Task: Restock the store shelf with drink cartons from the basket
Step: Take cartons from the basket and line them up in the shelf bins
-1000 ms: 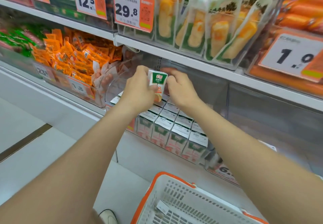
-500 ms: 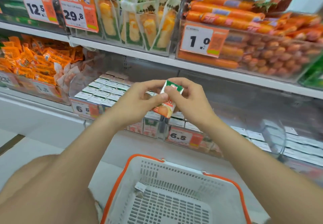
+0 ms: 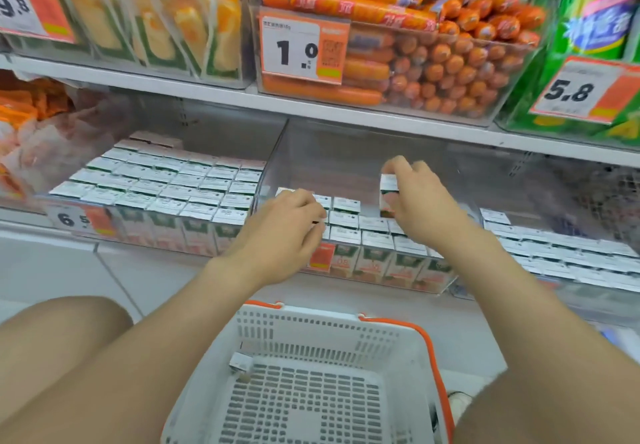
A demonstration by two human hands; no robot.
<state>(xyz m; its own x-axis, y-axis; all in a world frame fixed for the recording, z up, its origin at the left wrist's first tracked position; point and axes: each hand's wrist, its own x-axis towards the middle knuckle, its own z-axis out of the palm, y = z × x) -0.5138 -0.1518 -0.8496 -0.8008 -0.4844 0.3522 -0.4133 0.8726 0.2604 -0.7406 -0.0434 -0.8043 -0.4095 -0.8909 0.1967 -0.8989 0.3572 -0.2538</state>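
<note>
My right hand (image 3: 420, 201) grips a small white-topped drink carton (image 3: 388, 191) upright, just above the back rows in the middle clear bin (image 3: 277, 153). Several matching cartons (image 3: 372, 236) stand in rows at the front of that bin. My left hand (image 3: 287, 229) is apart from the held carton, and its bent fingers rest on the carton tops at the bin's left side. Below my arms is the white basket (image 3: 311, 319) with orange handles. No cartons show in it, only a small tag (image 3: 240, 362).
A bin packed with cartons (image 3: 166, 184) stands to the left, and another bin of cartons (image 3: 554, 246) to the right. The shelf above (image 3: 346, 114) holds orange sausages (image 3: 433, 63) and a 1.0 price tag (image 3: 301, 49). The middle bin's back half is free.
The view swung right. Both hands held the carton before; now only my right hand holds it, moved right over the middle bin. My left hand let go and dropped onto the carton tops.
</note>
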